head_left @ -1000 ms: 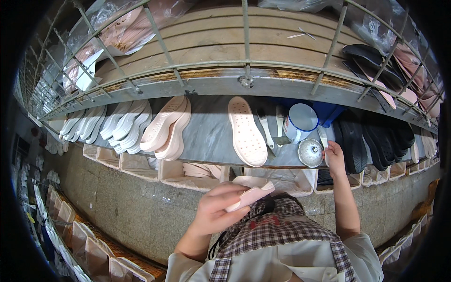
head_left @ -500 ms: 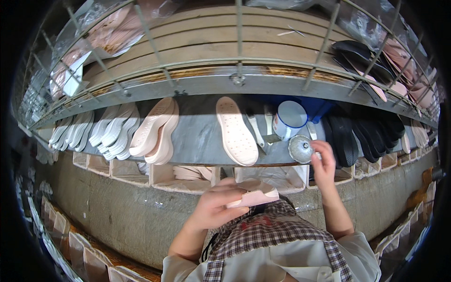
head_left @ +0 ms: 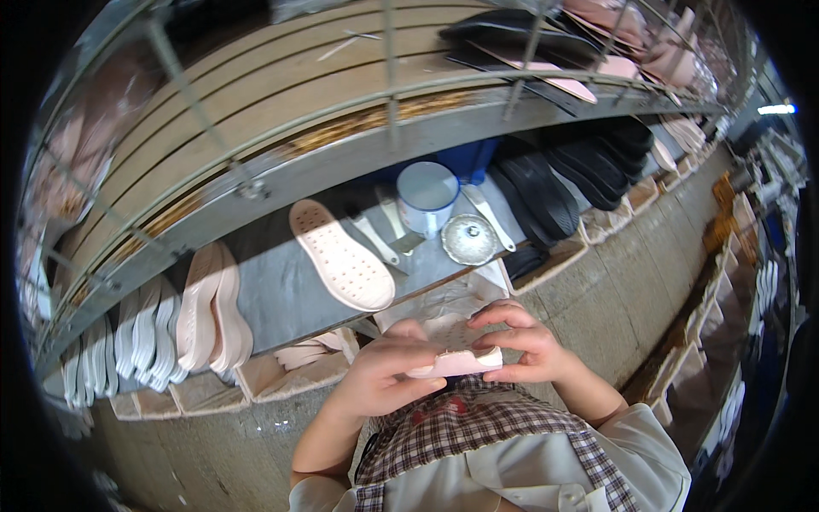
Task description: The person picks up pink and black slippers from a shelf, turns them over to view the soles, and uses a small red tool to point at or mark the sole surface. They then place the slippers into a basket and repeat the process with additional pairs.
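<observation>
Grey table ran behind the work. Left hand and right hand were both clamped on a pale pink sole, above the checked apron. It looked light and springy, likely best held by its thick sidewalls. Beyond lay a perforated sole, a metal lid and a mug.
</observation>
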Tool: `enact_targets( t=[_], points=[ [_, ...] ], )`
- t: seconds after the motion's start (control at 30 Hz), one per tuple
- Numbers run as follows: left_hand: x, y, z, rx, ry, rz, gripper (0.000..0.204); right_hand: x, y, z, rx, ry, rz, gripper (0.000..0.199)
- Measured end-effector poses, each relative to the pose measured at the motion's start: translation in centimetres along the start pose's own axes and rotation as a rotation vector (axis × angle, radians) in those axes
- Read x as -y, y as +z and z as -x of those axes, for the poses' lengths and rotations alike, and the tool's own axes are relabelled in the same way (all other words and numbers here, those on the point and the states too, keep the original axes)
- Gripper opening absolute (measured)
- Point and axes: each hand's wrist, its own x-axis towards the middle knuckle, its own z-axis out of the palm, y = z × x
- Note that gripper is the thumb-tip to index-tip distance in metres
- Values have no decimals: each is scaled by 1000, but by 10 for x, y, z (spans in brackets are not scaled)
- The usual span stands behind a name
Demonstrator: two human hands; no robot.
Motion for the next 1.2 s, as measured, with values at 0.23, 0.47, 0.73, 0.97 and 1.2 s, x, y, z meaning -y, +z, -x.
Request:
enact_targets(
  t=[0.23, 0.47, 0.73, 0.97, 1.2],
  points=[
    [25, 16, -25, 177, 25, 180, 33, 19, -6, 37, -141, 124, 110, 35],
    [46, 55, -42, 156, -58, 225, 40, 23, -23, 79, -276, 197, 58, 35],
    [72, 154, -97, -240, -232, 615, 73, -14, -74, 186, -731, 600, -270, 65],
    [104, 269, -194, -195, -109, 727, 70, -56, -138, 324, -568, 786, -1496, 52],
    [153, 351, -253, -156, -300, 713, 84, -86, -304, 383, -1191, 704, -1149, 56]
  ],
)
